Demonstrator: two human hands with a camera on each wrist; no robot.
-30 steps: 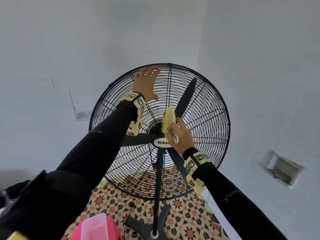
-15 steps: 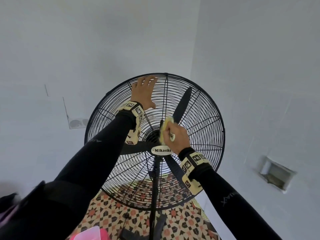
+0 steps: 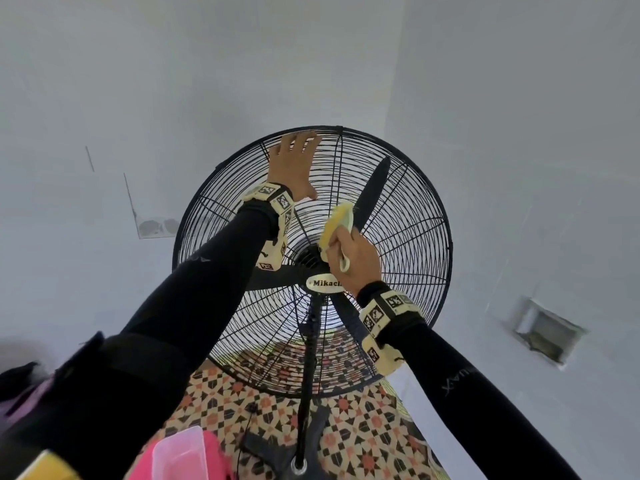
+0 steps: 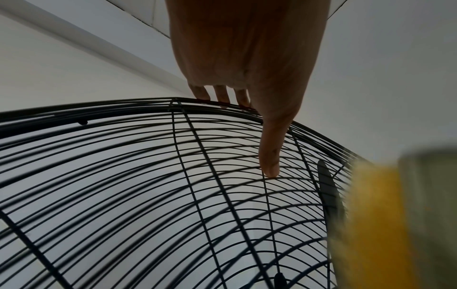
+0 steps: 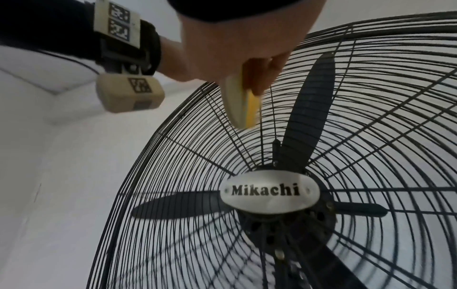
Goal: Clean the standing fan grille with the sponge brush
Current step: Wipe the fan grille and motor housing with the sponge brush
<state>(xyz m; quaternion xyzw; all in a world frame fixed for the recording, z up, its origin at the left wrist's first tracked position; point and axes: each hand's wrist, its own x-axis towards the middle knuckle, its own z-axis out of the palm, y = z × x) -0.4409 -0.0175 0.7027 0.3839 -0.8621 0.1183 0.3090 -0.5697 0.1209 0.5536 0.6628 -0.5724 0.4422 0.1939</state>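
While left hand [image 3: 294,168] lies spread on grille [image 3: 408,258], right hand [image 3: 353,261] grips sponge brush [image 3: 334,225] against it.

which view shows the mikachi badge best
The right wrist view: the Mikachi badge sits large, with its whole name readable. In the head view the right hand covers the badge's end letters. The left wrist view does not show it.

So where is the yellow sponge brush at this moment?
In the head view the yellow sponge brush is in the right hand, against the black wire fan grille, just above the white oval Mikachi badge and below the left hand.
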